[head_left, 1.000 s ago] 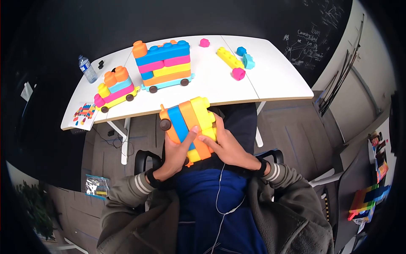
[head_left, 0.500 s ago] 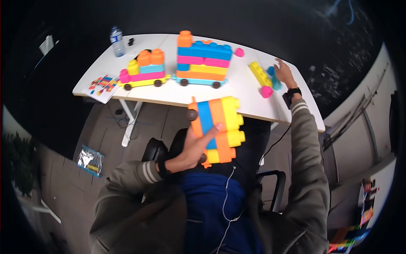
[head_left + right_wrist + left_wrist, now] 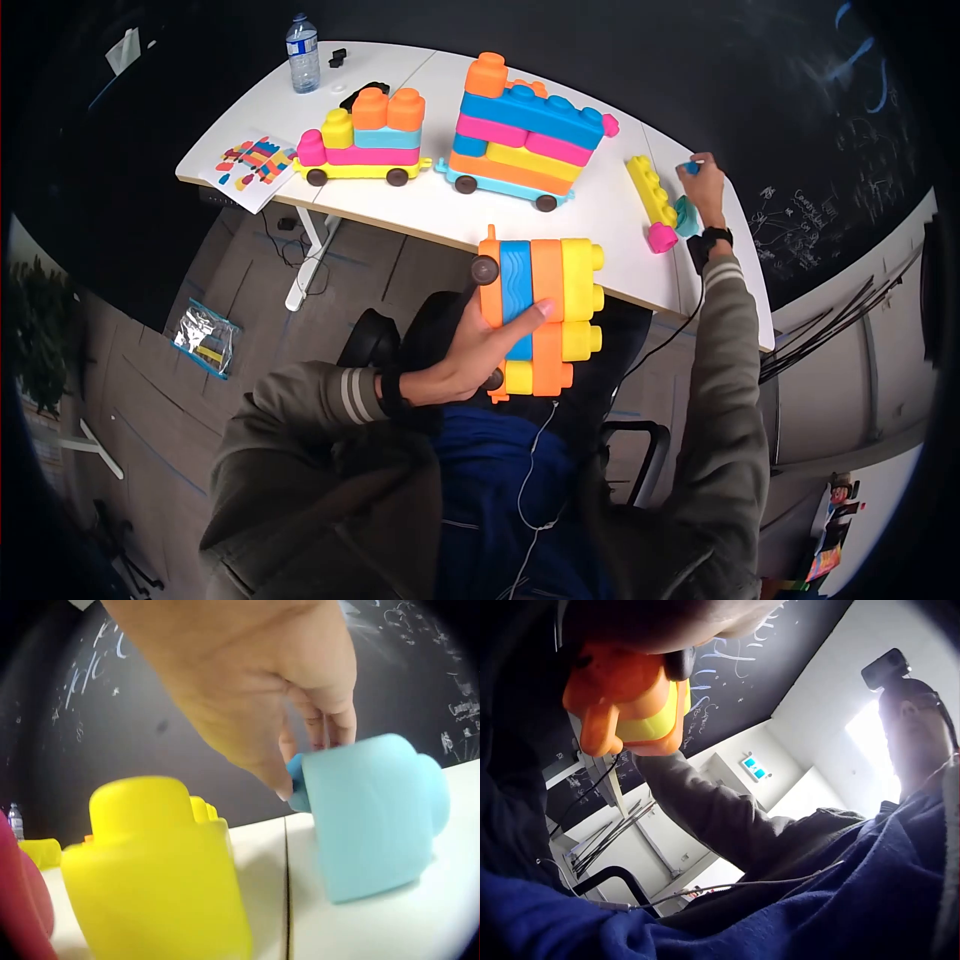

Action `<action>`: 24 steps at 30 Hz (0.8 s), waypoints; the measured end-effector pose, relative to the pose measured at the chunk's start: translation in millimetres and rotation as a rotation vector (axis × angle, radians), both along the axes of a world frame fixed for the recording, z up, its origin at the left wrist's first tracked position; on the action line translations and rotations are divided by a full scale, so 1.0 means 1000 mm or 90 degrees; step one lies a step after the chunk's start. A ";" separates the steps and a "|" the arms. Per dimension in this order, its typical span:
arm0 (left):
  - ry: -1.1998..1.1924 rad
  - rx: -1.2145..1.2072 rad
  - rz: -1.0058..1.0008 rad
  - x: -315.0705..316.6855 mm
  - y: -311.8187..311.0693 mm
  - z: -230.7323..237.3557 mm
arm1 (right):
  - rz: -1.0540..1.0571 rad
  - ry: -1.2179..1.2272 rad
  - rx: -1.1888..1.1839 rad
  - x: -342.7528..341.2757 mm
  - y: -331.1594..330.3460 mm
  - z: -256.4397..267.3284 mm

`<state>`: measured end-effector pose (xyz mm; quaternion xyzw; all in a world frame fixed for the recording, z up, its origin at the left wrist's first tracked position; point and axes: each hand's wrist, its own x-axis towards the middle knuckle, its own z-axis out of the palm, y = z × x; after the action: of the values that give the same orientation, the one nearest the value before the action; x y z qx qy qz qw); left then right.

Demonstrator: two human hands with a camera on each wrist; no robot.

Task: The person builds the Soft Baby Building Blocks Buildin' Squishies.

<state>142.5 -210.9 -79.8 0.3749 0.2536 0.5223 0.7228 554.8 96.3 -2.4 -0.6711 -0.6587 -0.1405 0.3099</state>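
My left hand (image 3: pixel 480 350) grips a block-built wagon (image 3: pixel 547 290) of orange, blue and yellow blocks, turned on its side above my lap, its dark wheels facing left. At the table's right part, my right hand (image 3: pixel 706 190) pinches a small blue block (image 3: pixel 690 168). In the right wrist view the fingertips meet that blue block (image 3: pixel 298 784) just behind a light-blue block (image 3: pixel 371 817). Left of it lie a long yellow block (image 3: pixel 652 190) and a pink block (image 3: pixel 661 237). The left wrist view shows the wagon's orange end (image 3: pixel 619 697) under my left hand.
On the white table (image 3: pixel 410 215) stand a small block vehicle (image 3: pixel 370 155) and a tall block wagon (image 3: pixel 525 140). A picture sheet (image 3: pixel 247 172) lies at the left edge, with a water bottle (image 3: pixel 303 55) behind. A cable hangs near my right sleeve.
My right hand has left the wagon, reached out to the table's right part and taken hold of the small blue block. My left hand keeps the wagon, which is turned more upright in view.
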 end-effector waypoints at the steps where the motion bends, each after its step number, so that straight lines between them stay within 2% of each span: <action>1: -0.001 -0.001 0.000 0.000 0.000 -0.001 | 0.013 0.065 0.064 -0.008 -0.010 0.011; 3: -0.006 -0.015 0.012 0.001 0.001 -0.003 | 0.039 0.058 0.105 -0.024 -0.042 0.033; 5: -0.020 -0.009 0.012 0.001 -0.002 0.004 | 0.207 0.183 0.057 -0.052 -0.100 0.056; 7: -0.037 -0.017 0.014 0.003 -0.006 0.007 | 0.347 0.237 -0.066 -0.072 -0.162 0.067; 9: -0.015 -0.005 0.022 0.001 -0.008 0.007 | 0.320 0.213 -0.177 -0.117 -0.244 0.080; 11: -0.001 -0.008 0.008 0.000 -0.012 0.006 | 0.424 0.245 -0.152 -0.127 -0.277 0.046; 13: -0.004 -0.005 0.020 -0.001 -0.015 0.003 | 0.468 0.304 -0.307 -0.140 -0.307 0.032; 15: 0.000 0.000 0.008 -0.002 -0.022 0.003 | 0.458 0.288 -0.405 -0.148 -0.322 0.016; 17: -0.024 0.018 0.044 0.000 -0.026 0.003 | 0.446 0.302 -0.423 -0.153 -0.327 -0.003; 19: -0.049 0.009 0.056 0.001 -0.028 0.004 | 0.535 0.522 -0.508 -0.157 -0.329 -0.016; 24: -0.024 -0.002 0.049 0.001 -0.026 0.006 | 0.515 0.514 -0.534 -0.150 -0.323 -0.021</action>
<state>143.0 -236.9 -74.3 0.3538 0.2552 0.5562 0.7073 405.0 -227.1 -23.3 -0.4362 -0.6886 0.5107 0.2733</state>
